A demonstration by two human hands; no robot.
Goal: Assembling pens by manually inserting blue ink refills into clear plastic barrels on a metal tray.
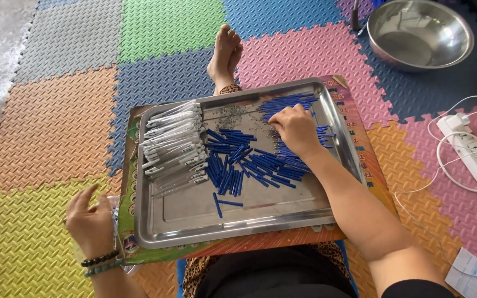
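Nearest, the left hand (90,221) rests beside the metal tray (238,218), fingers loosely spread around clear plastic. Farther in, the right hand (295,129) presses its gathered fingers onto the blue sticks (238,163) heaped mid-tray. Clear pen barrels (175,143) line the tray's left.

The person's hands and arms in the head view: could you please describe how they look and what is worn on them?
Both forearms are bare, with no gloves. The left hand has two beaded bracelets at the wrist, one dark, one greenish. The right hand shows no jewellery; a black sleeve edge appears near the upper arm.
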